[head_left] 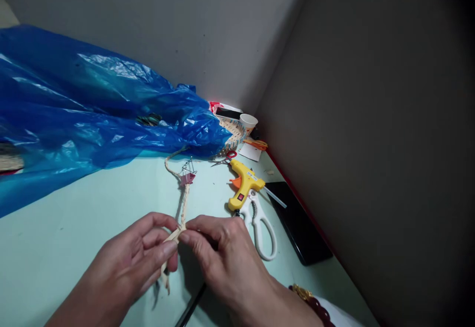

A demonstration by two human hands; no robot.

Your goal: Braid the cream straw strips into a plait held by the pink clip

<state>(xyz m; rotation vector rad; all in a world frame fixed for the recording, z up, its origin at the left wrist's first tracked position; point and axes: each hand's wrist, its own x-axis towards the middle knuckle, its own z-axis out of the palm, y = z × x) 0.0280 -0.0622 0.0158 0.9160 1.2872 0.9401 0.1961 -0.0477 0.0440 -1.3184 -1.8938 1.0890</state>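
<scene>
A pale braided cord (184, 203) runs down from a pinkish binder clip (187, 178) with wire handles on the table. Its lower end lies between my two hands, where flat, cream-coloured strips cross. My left hand (137, 260) pinches a strip between thumb and fingers, and a loose tail of it hangs below the thumb. At the end of the braid, my right hand (226, 253) pinches the strands with thumb and forefinger; its other fingers are curled out of sight. Past the clip, the cord curves back toward a blue plastic bag.
The blue plastic bag (111, 109) covers the table's back left. To the right lie a yellow glue gun (245, 183), white-handled scissors (265, 233) and a black tablet-like slab (300, 228). Behind stand a woven basket (235, 134) and paper cup (248, 120). A dark rod (191, 304) lies between my forearms.
</scene>
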